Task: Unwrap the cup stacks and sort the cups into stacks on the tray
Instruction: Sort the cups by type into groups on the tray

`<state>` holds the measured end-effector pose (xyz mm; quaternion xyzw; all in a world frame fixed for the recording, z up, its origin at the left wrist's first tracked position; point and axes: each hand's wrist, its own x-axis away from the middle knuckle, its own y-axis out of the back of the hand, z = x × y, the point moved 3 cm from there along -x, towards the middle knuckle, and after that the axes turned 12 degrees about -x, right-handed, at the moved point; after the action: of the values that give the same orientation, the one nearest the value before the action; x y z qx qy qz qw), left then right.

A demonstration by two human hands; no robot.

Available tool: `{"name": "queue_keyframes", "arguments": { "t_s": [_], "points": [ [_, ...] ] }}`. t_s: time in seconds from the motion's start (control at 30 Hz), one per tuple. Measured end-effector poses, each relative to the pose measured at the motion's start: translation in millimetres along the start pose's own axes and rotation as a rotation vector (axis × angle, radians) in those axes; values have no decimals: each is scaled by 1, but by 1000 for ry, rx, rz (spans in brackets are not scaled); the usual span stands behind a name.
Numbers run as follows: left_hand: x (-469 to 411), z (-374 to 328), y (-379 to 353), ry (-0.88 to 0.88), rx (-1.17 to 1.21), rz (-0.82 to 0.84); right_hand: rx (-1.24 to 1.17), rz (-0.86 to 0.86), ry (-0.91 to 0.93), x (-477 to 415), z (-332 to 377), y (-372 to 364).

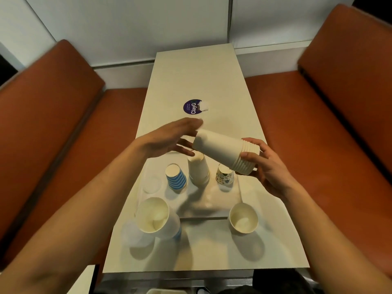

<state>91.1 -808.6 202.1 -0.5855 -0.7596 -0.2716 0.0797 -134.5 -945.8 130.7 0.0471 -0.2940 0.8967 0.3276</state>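
Above the tray [238,188]: right hand [265,166] grips white cup stack [224,150] at rims; left hand [169,139] open, fingers straight, at its base.

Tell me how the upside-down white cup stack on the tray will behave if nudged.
Probably tippy: the white stack stands tall and narrow on the tray. Likely light, being nested paper cups, so it may slide. Its wider rim end is down, which should steady it somewhat.
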Motion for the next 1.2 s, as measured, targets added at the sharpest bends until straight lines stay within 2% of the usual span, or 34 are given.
{"name": "queue_keyframes", "arguments": {
  "t_s": [0.13,0.3,0.5,0.57,0.7,0.83,1.07,1.2],
  "points": [
    [4,-2,-9,-49,-106,4,4,14,-16,1,-1,-5],
    [8,-5,2,-66,-111,-38,10,5,12,-2,-3,-7],
    [20,-14,47,-69,-134,-226,-30,-100,60,2,4,15],
    [23,-16,61,-44,-248,-292,-47,-153,55,4,5,25],
    [20,-21,57,13,-685,-365,-57,-186,51,4,6,30],
    [2,-15,29,14,-932,-306,-30,-141,30,2,3,26],
    [-40,17,-17,4,-1168,-164,-13,-117,9,0,-1,26],
    [-55,31,-30,16,-1213,-138,-4,-115,7,-1,-2,27]
  ]
}}
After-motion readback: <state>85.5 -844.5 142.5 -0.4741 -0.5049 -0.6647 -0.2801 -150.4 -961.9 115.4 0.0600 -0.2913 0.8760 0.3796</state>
